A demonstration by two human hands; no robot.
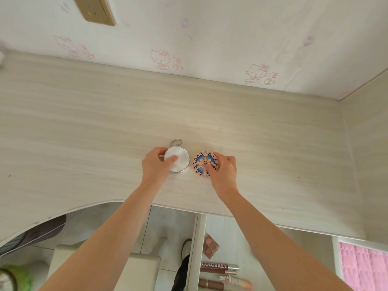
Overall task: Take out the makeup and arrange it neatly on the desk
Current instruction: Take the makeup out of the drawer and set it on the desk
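Note:
Two round makeup items lie side by side on the pale wood desk (84,127). My left hand (156,166) grips a round silver mirror compact (179,161) with a key ring at its far edge; thumb and fingers rest on its face and rim. My right hand (222,171) holds a round compact with a blue and rose-gold pattern (202,163), fingers over its right side. Both items sit flat on the desk, a small gap between them. Below the desk edge, an open drawer (231,238) holds an eyeshadow palette (210,245), lip glosses (220,268) and other tubes (225,283).
A wall with cartoon-cat wallpaper (210,38) backs the desk, with a gold socket plate (95,10) at upper left. A side panel (367,143) closes the desk on the right. Under the desk are a pale stool (136,267), a shoe and a pink quilted fabric (365,267).

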